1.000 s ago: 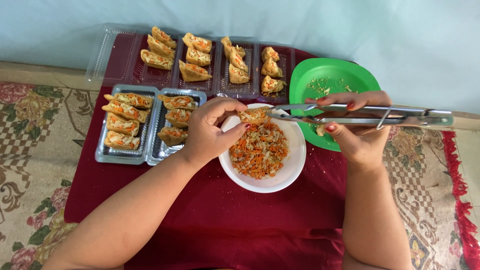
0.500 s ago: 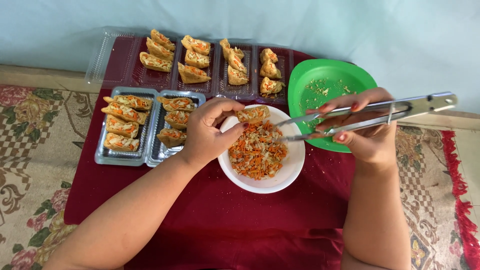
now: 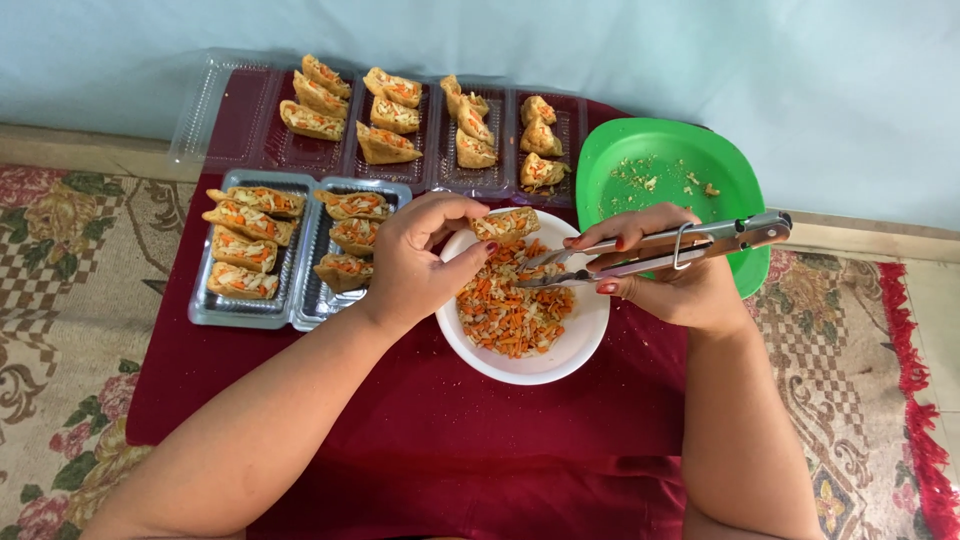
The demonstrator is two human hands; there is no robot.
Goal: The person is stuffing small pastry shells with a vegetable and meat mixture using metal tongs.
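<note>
Left hand [image 3: 420, 265] over the near rim of the white bowl [image 3: 560, 362], fingers [image 3: 470, 258] pinched together on a stuffed tofu pocket [image 3: 506, 224] held just above the filling. Right hand [image 3: 668, 280] wrapped round metal tongs [image 3: 660, 250], fingers pressed on both arms, the tips nearly together and dipped toward the carrot-and-vegetable shreds [image 3: 515, 305] in the bowl.

Pocket likely light and soft, thin fried skin, easy to tear or squash; best held by the two long sides near the closed base, slit upward, with gentle pressure only. Probably a little oily, so slippery if gripped at one corner. Shreds loose and damp-looking, apt to drop from the tongs; small pinches safer than large ones.

Filled pockets in two grey trays [image 3: 300, 265] to the left, more in clear plastic trays [image 3: 430, 125] behind, a green plate [image 3: 680, 170] with crumbs at the right, all on a dark red cloth [image 3: 450, 450] over a patterned rug [image 3: 60, 280].
</note>
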